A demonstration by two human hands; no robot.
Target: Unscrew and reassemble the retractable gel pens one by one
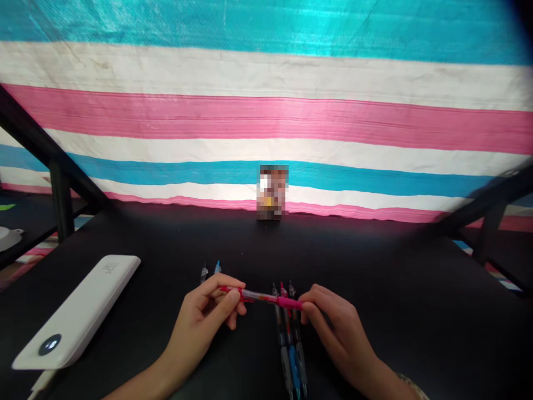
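Left hand and right hand pinch a pink pen by its opposite ends, raised above the black table. Beneath its grip, three pens lie side by side; striped sheeting rises beyond.

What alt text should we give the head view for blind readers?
A bare left hand and right hand hold a slim, clear, pink-gripped pen over a black tabletop. Three slim grey- or blue-gripped pens lie side by side; a long white device lies at left; blue, white and pink striped sheeting hangs behind.
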